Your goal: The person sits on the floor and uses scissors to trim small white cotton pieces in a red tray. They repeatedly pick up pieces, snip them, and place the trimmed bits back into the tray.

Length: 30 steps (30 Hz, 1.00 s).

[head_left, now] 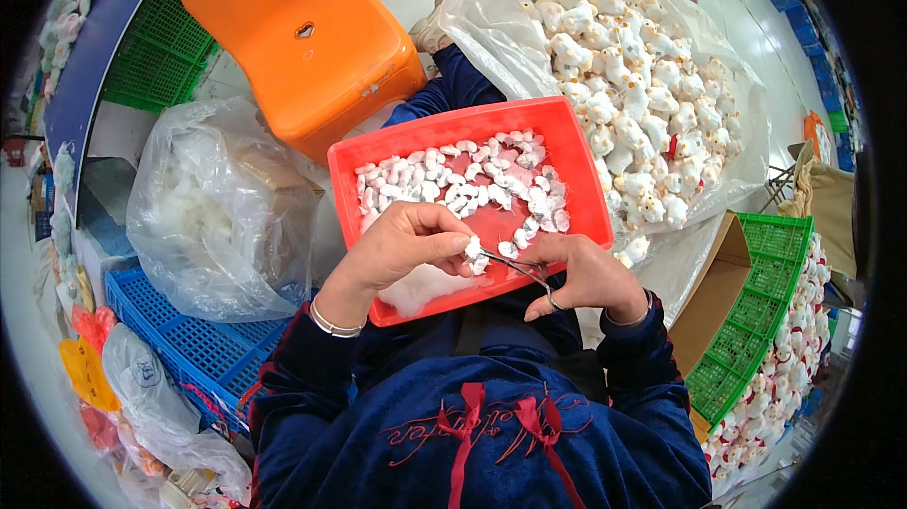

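My left hand (413, 246) pinches a small white plush piece (476, 257) between thumb and fingers, above a red plastic tray (593, 189). In my right hand (588, 273) is a slim metal tool with scissor-type handles (518, 265); whether it is scissors or forceps I cannot tell. Its tip meets the plush piece, and how far it goes in is hidden. Many small white plush pieces (416, 173) lie in the tray. A tuft of white stuffing (423, 289) rests in its near left corner, below my left hand.
A clear bag of white plush toys (652, 112) lies at the far right. An orange stool (302, 36) stands at the far left, near a plastic bag of stuffing (203, 216). Blue crates (194, 325) are at left. A green crate (756, 306) and cardboard box (713, 296) stand right.
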Tool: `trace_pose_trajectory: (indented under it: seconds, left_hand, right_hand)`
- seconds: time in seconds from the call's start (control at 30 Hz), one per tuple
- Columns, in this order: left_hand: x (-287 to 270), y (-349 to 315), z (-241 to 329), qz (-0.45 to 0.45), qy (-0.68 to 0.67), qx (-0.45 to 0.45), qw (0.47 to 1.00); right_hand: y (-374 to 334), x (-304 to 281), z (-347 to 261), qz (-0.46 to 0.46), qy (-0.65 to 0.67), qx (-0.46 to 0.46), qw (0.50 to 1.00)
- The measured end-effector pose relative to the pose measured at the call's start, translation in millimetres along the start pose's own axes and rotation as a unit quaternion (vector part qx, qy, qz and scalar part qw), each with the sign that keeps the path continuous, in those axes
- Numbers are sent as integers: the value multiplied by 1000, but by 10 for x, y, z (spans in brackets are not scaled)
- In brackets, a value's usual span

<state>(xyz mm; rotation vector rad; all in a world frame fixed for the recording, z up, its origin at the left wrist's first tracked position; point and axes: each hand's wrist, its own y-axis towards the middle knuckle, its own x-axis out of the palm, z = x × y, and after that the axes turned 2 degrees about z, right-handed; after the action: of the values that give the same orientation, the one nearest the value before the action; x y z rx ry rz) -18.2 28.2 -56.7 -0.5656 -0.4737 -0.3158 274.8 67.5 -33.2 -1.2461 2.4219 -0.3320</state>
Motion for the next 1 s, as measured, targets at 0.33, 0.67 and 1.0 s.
trace_pose_trajectory:
  seconds: [0.33,0.67,1.0]
  left_hand:
    - [18,-42,41,-25,-3,2,1000]
    - [139,22,68,-8,42,-14,999]
    - [163,65,129,-11,134,-1,991]
  right_hand:
    - [33,40,15,-69,76,17,995]
    - [-28,4,-63,4,-79,18,997]
    - [-123,-48,-151,32,-125,41,991]
